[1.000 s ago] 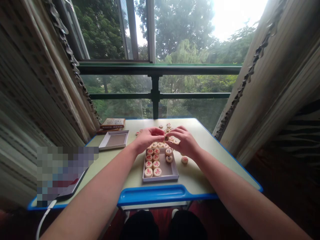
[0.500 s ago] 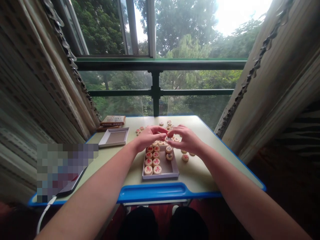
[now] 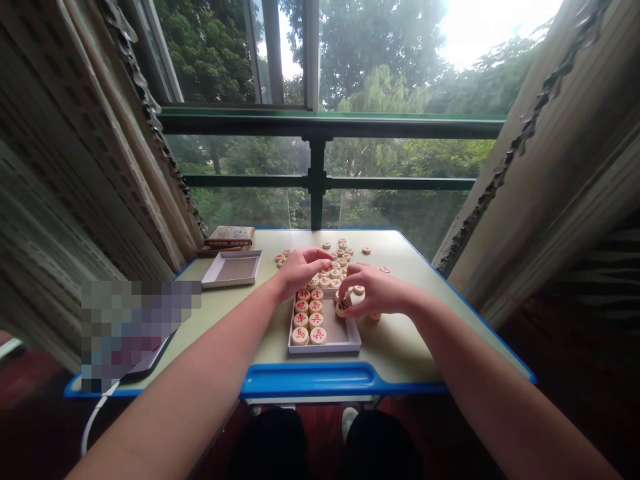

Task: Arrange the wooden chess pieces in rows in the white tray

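Observation:
My right hand [image 3: 373, 291] reaches over the right side of a shallow white box [image 3: 330, 347]. Its thumb and fingers pinch a round wooden Chinese chess piece [image 3: 343, 308] with a black character, low inside the box. Along the box's left side, several red-character pieces [image 3: 318, 335] stand in two columns. My left hand [image 3: 303, 272] hovers past the box's far left corner, fingers apart, holding nothing that I can see. Close to its fingertips lies a crowd of loose chess pieces [image 3: 336, 273], partly covered by both hands.
An open pale box lid [image 3: 231, 268] lies at the left, in front of stacked small boxes or books [image 3: 230, 236]. A blurred-out device [image 3: 145, 340] with a white cable sits at the left edge. More pieces [image 3: 367, 251] are scattered toward the back. A blue tray groove [image 3: 310, 381] lines the front edge.
My hands were close together over the far pieces. My right hand has come down and nearer, bringing a piece to the box's right side. My left hand has drawn slightly apart from it.

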Available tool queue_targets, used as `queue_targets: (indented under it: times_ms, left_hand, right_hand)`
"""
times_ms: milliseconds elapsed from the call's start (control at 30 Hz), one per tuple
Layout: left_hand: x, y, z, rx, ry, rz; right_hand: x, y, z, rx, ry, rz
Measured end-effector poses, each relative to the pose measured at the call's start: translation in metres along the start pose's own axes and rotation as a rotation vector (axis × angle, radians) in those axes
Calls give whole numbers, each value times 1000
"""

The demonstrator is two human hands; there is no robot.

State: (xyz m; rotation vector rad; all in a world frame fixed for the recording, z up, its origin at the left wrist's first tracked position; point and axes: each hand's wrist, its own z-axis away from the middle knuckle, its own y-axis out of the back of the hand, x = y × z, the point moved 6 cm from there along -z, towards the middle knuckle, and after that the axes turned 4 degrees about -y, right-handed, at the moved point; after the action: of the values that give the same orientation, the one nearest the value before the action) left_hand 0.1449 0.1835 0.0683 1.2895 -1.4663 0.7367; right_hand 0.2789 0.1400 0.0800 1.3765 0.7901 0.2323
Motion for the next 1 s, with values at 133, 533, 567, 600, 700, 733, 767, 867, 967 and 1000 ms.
queue_targets:
  times_ms: [133,533,567,600,700,733,767,867,967,1000]
  left_hand:
    - [-2,3,-1,12,2,10]
    - [0,6,-2,54,-4,-75]
    - [-2,8,-3,64,-3,-75]
    - [-3,10,-4,83,-3,-80]
    - [-10,20,-8,159,-20,-122]
    - [-12,23,-9,172,-35,-156]
    - [-14,27,-11,177,-49,-199]
    - [-24,37,-16,192,-55,-352]
    - [-34,48,-19,246,-19,-407]
    - [-35,50,-19,258,-14,-408]
  right_hand:
    - [0,-1,1,10,14,11]
    - [-7,-3,-1,54,112,1]
    - [-6,-4,-1,54,107,-1]
    - [-5,-4,-1,53,101,-3]
    - [-4,-4,-2,52,95,-2]
    - [-4,-3,-2,54,93,-1]
    - [-3,-3,-2,57,88,0]
    - [-2,-2,-2,50,64,-3]
    - [-4,-2,-1,38,65,-17]
    - [-5,-2,-1,39,69,-21]
